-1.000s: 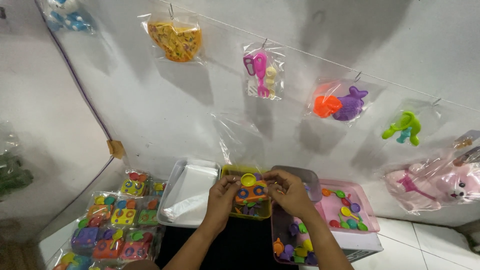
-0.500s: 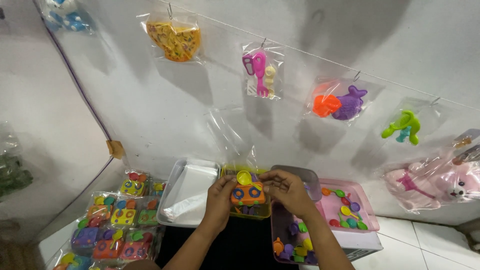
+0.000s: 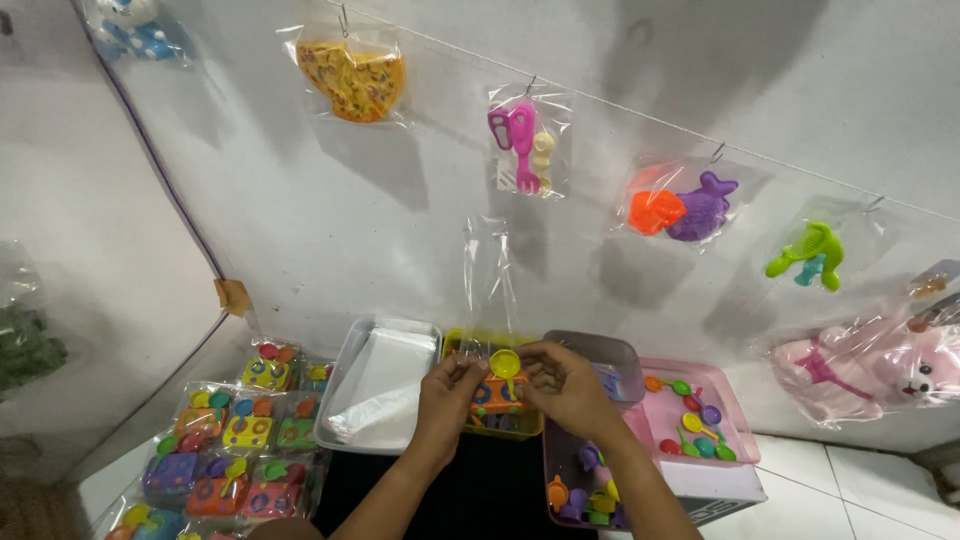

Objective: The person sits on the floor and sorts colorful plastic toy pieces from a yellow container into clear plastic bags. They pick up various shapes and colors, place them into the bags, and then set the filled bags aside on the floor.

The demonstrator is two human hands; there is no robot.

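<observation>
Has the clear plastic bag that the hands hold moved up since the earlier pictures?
Yes. The clear plastic bag now stands upright against the wall, well above the yellow tray. Before, it lay lower by the tray. Both hands hold its bottom.

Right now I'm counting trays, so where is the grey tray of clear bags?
In the head view, the grey tray lies left of the left hand, between the packed toy bags and the yellow basket, against the white wall.

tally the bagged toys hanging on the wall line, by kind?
Yellow toy bag: 1
Pink comb set bag: 1
Orange and purple toy bag: 1
Green toy bag: 1
Pink plush bag: 1
Total: 5
</observation>
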